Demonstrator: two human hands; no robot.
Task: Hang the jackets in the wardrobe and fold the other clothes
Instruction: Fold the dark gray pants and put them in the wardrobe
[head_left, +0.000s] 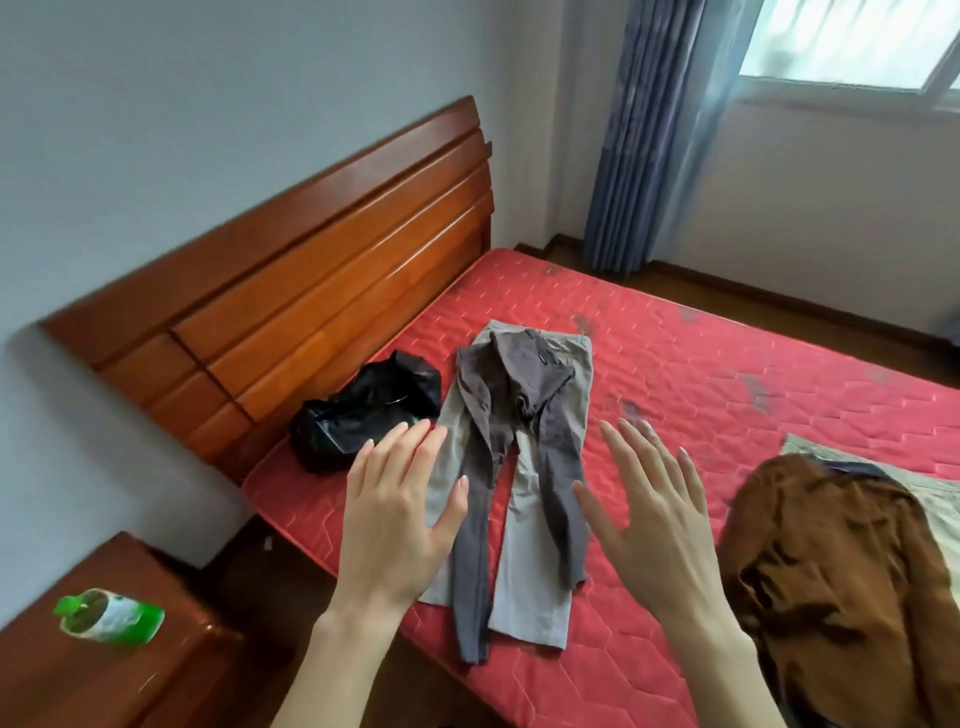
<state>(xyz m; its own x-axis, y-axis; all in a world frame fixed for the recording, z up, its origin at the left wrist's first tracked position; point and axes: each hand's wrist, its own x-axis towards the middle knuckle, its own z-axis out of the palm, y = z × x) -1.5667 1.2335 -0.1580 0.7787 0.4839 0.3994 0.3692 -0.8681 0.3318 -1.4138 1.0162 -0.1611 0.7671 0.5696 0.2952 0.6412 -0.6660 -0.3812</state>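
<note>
Above bed edge, hands (524, 514) spread flat, trousers (519, 467) between

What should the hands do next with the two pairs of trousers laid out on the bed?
Probably lower both hands onto the trousers and fold them. The left hand and right hand hover open, holding nothing, and the trousers lie flat, grey pair over beige, on the mattress.

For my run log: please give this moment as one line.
left hand: open, empty | right hand: open, empty | trousers: flat on mattress, unfolded | brown jacket: heaped right
</note>
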